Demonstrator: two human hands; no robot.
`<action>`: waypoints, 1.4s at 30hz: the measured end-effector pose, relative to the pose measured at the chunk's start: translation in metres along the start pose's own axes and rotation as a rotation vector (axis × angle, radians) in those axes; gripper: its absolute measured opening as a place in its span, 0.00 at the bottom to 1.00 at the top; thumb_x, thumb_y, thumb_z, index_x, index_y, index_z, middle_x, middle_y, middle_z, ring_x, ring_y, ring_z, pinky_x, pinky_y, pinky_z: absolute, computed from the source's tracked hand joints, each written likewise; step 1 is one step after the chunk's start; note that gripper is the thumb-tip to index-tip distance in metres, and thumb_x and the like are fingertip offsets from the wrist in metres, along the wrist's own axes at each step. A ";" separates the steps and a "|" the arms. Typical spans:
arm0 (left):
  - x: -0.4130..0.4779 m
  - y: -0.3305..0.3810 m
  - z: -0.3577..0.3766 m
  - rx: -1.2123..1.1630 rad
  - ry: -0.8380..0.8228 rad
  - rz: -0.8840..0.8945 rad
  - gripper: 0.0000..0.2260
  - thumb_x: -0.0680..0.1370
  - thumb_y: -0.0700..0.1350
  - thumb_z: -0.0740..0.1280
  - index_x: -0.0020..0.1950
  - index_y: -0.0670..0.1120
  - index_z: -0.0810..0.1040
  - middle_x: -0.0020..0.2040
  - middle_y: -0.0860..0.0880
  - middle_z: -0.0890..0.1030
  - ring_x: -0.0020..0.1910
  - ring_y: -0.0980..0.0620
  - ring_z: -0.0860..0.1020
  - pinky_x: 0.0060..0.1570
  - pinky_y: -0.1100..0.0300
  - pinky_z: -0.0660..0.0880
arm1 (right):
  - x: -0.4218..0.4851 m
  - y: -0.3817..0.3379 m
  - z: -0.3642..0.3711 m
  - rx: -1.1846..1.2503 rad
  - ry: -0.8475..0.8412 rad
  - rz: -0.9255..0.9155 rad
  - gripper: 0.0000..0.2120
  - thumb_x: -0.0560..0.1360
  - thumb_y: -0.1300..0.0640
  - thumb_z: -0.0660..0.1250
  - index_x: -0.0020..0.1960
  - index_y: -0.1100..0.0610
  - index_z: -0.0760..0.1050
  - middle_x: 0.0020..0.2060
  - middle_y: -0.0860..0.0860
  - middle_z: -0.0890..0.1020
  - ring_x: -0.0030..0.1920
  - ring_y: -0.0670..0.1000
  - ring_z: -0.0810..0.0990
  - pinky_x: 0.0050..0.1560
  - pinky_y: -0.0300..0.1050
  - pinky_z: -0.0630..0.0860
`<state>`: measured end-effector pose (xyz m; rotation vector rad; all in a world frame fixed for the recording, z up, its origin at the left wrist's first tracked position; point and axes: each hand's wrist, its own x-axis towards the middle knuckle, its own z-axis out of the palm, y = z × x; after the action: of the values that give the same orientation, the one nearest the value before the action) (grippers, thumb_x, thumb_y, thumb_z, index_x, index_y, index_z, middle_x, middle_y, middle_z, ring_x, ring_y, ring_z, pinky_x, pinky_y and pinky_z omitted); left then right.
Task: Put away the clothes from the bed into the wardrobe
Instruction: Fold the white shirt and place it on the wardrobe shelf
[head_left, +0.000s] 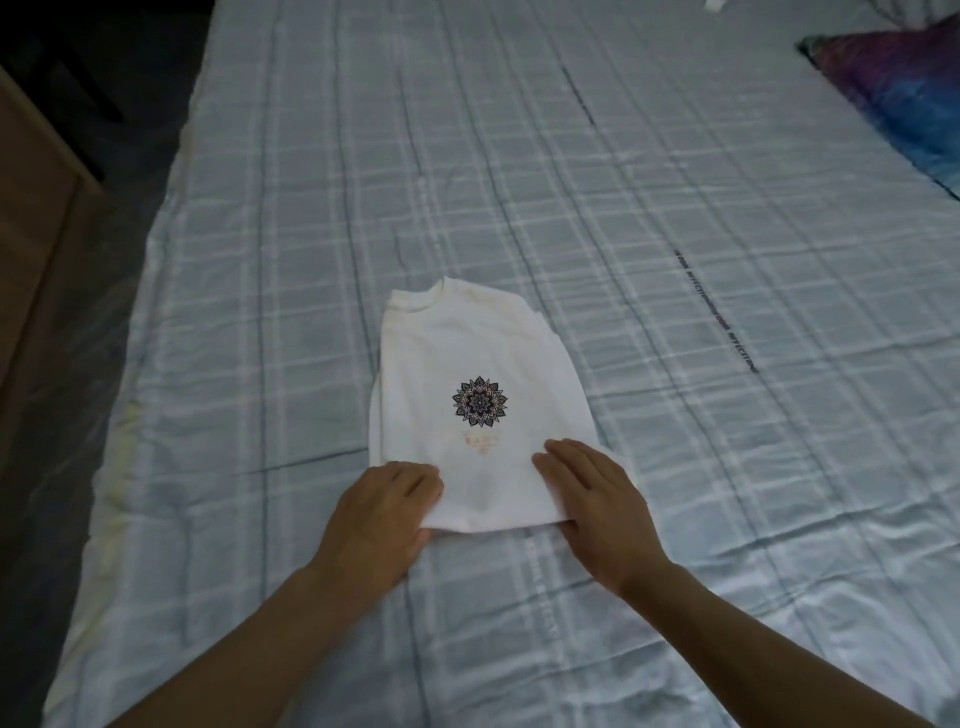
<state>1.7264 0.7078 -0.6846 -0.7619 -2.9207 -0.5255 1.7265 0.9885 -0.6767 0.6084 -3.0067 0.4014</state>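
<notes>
step: you look to be finishing the fold of the white t-shirt (467, 358). the carry to the wardrobe has not begun, and no wardrobe shows for certain.
t-shirt: folded to a narrow panel, collar toward 12 o'clock, mandala print (480, 401) face up. it lies flat on the bed (519, 156), just below the middle of your view.
left hand: your left hand (384, 512) is at the shirt's 7 o'clock corner. the fingers curl over the hem and the thumb tucks at its edge, so it seems to pinch the cloth.
right hand: your right hand (597, 493) lies on the 5 o'clock corner, fingers straight and flat on top, pressing rather than gripping.
next move: probably one more fold from hem toward collar, or both hands slid under to lift. keep the layers together so the shirt doesn't fall open.
surface: a pale checked sheet (675, 467), soft and lightly creased.
room: dim. a blue-purple pillow (893, 88) is at 2 o'clock, a wooden furniture piece (31, 171) at 9 o'clock, and dark floor (31, 545) at 8 o'clock.
</notes>
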 end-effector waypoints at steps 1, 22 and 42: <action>0.002 0.002 -0.003 -0.013 0.013 -0.033 0.17 0.61 0.44 0.75 0.49 0.47 0.80 0.48 0.51 0.82 0.42 0.46 0.80 0.40 0.56 0.76 | 0.002 -0.002 -0.002 0.004 0.011 0.019 0.34 0.61 0.65 0.77 0.66 0.56 0.75 0.65 0.53 0.77 0.65 0.56 0.76 0.62 0.52 0.76; 0.121 -0.066 -0.078 -0.245 0.270 -0.283 0.07 0.78 0.45 0.64 0.53 0.46 0.78 0.47 0.51 0.77 0.44 0.52 0.75 0.45 0.63 0.67 | 0.154 0.036 -0.083 0.248 0.253 0.153 0.17 0.74 0.46 0.68 0.58 0.54 0.78 0.52 0.50 0.82 0.48 0.53 0.81 0.52 0.53 0.77; 0.182 -0.084 -0.003 -0.089 0.059 -0.173 0.25 0.82 0.57 0.55 0.73 0.44 0.72 0.73 0.45 0.72 0.72 0.47 0.69 0.72 0.48 0.63 | 0.222 0.040 0.015 0.066 -0.019 0.094 0.30 0.82 0.42 0.47 0.77 0.58 0.60 0.76 0.54 0.63 0.78 0.55 0.57 0.77 0.57 0.51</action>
<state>1.5269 0.7221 -0.6789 -0.4953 -2.9410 -0.6843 1.5062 0.9368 -0.6794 0.4795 -3.0590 0.5045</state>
